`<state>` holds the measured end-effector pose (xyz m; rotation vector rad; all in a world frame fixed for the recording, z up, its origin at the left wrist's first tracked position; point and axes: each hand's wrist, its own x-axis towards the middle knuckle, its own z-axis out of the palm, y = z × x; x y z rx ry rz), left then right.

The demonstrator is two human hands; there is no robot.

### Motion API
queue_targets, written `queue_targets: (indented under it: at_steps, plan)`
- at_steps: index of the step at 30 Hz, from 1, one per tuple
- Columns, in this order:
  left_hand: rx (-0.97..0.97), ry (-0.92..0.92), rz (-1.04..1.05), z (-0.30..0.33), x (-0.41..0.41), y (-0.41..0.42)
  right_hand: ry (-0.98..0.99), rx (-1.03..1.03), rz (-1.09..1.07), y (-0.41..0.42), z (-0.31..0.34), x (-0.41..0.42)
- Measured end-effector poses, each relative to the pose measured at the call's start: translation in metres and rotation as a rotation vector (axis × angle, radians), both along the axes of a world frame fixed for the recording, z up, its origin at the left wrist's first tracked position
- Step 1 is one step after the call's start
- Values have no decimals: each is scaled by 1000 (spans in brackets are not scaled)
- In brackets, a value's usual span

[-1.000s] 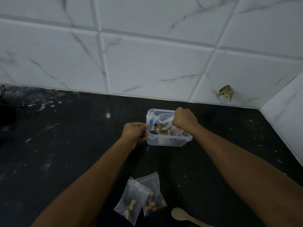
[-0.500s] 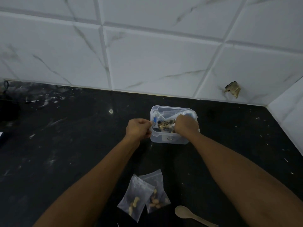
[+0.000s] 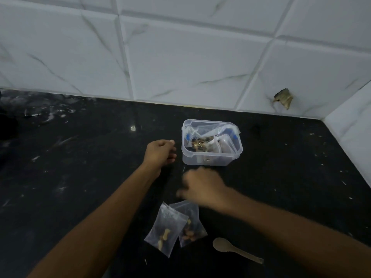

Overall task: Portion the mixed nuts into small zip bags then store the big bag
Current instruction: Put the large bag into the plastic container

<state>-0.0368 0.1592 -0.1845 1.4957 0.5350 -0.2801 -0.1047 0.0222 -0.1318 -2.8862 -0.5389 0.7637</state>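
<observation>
Two bags lie nearer you than the tub, just under your blurred right hand, grip indiscernible; left hand curled, empty.

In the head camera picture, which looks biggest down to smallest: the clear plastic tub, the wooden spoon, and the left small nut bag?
1. clear plastic tub
2 and 3. left small nut bag and wooden spoon: unsure. The bag covers more area, the spoon looks about as long, and both lie nearer the camera than the tub.

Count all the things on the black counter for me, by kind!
Small nut bags lying on the counter: 2
Plastic tubs: 1
Spoons: 1
Total: 4
The bags stuffed inside the tub are too jumbled to count.
</observation>
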Motion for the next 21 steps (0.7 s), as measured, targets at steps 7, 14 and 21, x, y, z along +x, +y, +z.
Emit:
queue_targets:
  at_steps: [7,14,21]
  plan:
    - [-23,24,0,-1,-8,11,138,-73,-26,41,-48,-47]
    - [-22,26,20,-2,-8,18,394,215,-142,37,-33,-38]
    - [-54,-27,-32,6,3,11,414,500,-385,-16,49,6]
